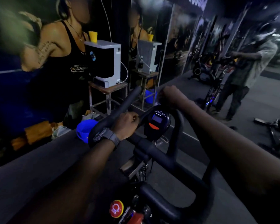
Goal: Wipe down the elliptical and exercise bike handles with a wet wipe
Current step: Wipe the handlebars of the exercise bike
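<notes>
Black handlebar, both fists curled round

Water dispenser bearing a yellow cup, on a metal stand at 11 o'clock; blue bucket below; wall mirror at 12 o'clock.

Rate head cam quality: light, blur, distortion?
Head view: dim, bluish light; both forearms nearly black. Top-left corner smeared by blur. Wide-angle bending curves the mirror edges. Console screen glows, unreadable. Wipe not discernible at right hand.
</notes>
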Demonstrator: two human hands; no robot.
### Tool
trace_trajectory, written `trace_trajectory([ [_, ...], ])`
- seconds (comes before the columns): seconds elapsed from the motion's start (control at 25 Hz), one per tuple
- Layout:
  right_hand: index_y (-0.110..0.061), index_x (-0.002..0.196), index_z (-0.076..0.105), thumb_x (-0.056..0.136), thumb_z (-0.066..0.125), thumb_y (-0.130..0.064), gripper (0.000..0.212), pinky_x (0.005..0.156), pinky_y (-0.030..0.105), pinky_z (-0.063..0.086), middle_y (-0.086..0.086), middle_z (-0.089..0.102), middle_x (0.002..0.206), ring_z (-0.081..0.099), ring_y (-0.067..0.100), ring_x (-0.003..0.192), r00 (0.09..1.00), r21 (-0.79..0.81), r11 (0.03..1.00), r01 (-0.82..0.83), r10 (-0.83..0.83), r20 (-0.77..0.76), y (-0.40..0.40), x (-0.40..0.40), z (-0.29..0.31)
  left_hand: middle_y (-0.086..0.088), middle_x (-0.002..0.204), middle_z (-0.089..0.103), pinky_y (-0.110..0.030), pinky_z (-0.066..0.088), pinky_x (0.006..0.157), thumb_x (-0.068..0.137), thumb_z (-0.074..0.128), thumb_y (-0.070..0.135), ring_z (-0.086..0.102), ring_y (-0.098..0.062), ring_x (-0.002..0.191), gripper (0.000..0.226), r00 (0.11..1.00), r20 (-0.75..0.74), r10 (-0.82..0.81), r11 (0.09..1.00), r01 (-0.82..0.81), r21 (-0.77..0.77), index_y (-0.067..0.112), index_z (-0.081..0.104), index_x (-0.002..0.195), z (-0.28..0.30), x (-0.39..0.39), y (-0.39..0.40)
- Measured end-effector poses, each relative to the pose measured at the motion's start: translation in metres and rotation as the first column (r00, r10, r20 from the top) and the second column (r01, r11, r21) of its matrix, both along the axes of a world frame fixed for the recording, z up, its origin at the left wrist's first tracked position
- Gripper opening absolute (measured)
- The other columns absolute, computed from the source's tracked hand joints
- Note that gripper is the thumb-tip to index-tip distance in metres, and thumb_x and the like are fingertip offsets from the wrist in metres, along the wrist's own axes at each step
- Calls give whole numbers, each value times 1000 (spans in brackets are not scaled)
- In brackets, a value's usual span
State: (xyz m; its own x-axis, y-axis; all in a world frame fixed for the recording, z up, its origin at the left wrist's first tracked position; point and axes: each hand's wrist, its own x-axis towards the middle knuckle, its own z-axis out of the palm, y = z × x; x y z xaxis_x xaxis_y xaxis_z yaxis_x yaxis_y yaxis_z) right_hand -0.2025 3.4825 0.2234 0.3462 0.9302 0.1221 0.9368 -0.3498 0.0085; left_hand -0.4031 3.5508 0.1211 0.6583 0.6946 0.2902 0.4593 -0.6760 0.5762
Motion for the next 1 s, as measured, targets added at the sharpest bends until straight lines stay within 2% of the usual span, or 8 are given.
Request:
trace_trajectory([
  [0.12,-3,107,71,84,71,-18,27,81,29,51,19,71,105,68,31,102,999,-63,997,-37,38,17,12,-31,6,-12,108,73,-41,54,83,87,53,1,66,-31,100,28,994,-27,-110,993,109,-38,8,71,107,-7,-3,18],
  [0.24,-8,95,73,86,64,-15,15,76,28,49,15,73,103,69,28,97,997,-56,996,76,-74,28,9,-28,10,-10,104,74,-41,54,84,86,59,4,67,-27,99,23,976,4,-220,975,220,-11,6,72,104,-7,-7,28],
  [0.32,-7,105,71,87,63,-14,21,81,32,50,17,70,110,67,32,104,987,-6,987,160,-160,-3,16,-40,3,-10,102,74,-41,54,83,86,64,8,68,-26,98,18,970,41,-238,971,239,-24,5,73,102,-10,-10,30],
  [0.4,-4,114,65,92,59,-15,27,83,33,49,17,65,118,62,33,112,992,-70,990,123,-122,22,27,-61,-7,-12,97,73,-38,54,79,86,67,9,67,-27,94,13,973,49,-225,971,228,-66,3,71,97,-13,-13,32],
  [0.48,-6,103,65,88,61,-15,18,74,29,44,17,65,113,64,33,107,996,-138,987,79,-74,44,33,-70,-10,-12,94,73,-37,53,77,86,70,10,67,-27,91,13,972,52,-230,966,234,-107,0,70,94,-16,-17,34],
  [0.68,-14,115,69,87,65,-15,28,81,33,51,9,66,121,65,30,108,967,-37,967,250,-247,67,18,-62,-3,-10,97,73,-42,55,79,84,70,8,67,-27,93,14,968,59,-245,963,250,-105,3,70,98,-20,-18,35],
  [0.8,-16,114,70,85,69,-19,29,75,29,50,12,66,121,66,29,107,964,-63,963,263,-259,66,15,-61,4,-8,96,73,-42,56,79,84,70,11,68,-27,92,13,968,41,-248,962,251,-104,7,71,96,-20,-18,36],
  [1.0,-9,131,58,104,40,-18,34,90,41,51,14,61,128,61,33,117,976,-97,994,41,-19,217,28,-141,-50,-16,89,68,-37,47,70,86,58,1,64,-29,87,8,982,61,-176,977,182,-107,-1,65,89,-17,-18,40],
])
